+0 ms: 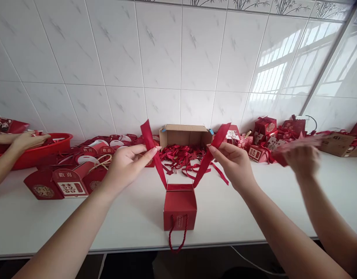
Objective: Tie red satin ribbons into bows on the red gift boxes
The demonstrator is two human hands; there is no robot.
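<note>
A small red box (pixel 180 209) with a twisted rope handle (pixel 177 242) stands on the white table near its front edge. One end of a red ribbon (pixel 159 166) is pinched in my left hand (pixel 134 161), and the other end is pinched in my right hand (pixel 229 161). Both ends rise in a V from the back top of the box, stretched to either side. The part of the ribbon behind the box is hidden.
Behind, an open cardboard box (pixel 186 133) spills red ribbons (pixel 182 157). Red gift boxes (pixel 70 182) stand left, others (pixel 266 126) right. Another person's hands reach by a red basin (pixel 58 143); another hand (pixel 305 159) moves a blurred red item at right.
</note>
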